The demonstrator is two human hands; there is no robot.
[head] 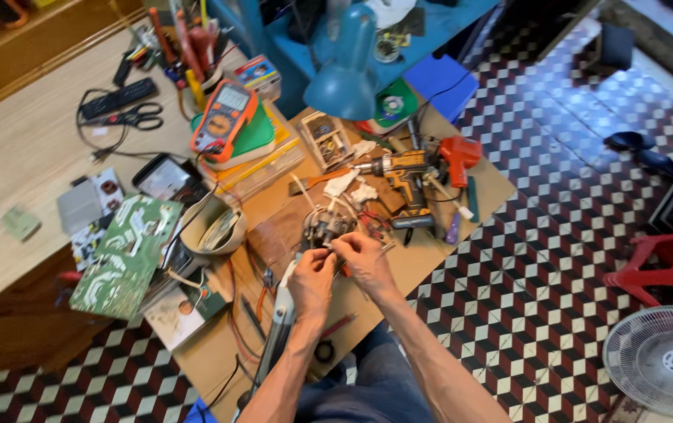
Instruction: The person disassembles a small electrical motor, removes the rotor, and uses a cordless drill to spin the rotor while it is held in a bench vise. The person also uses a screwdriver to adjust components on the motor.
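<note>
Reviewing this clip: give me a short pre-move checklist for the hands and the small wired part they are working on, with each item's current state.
1. Both hands on the part: left hand and right hand meet at the small wired assembly. Ok.
2. Part supported over the workboard: ok.
3. Grip firmness: cannot tell, fingers hide the contact.
4. Cordless drill lies close behind the part: not ok.
5. Loose wires trail near the left wrist: not ok.

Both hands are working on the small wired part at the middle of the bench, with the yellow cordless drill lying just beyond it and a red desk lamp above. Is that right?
Not quite: the head view shows the desk lamp is teal blue, not red. The rest holds: left hand and right hand on the wired part, yellow cordless drill just beyond.
</note>
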